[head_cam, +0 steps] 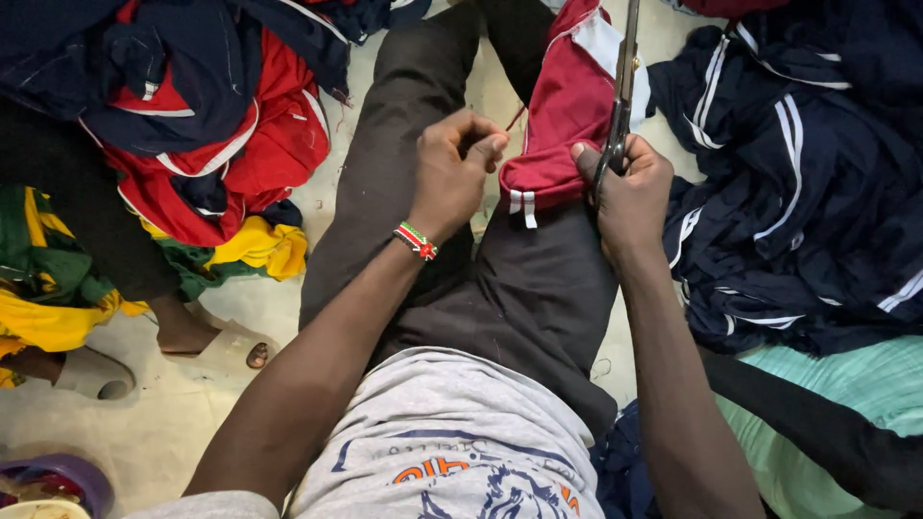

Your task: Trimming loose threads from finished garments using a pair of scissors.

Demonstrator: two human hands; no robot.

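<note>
Left hand pinches a thread at the red garment; right hand grips scissors: keep thread taut, snip close to the seam.

Garment workshop floor, heaps of sports clothing, scissors in use

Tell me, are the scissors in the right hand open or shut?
Shut, as far as shows: the scissors rise from the right hand as one narrow line over the red garment, no gap between blades.
</note>
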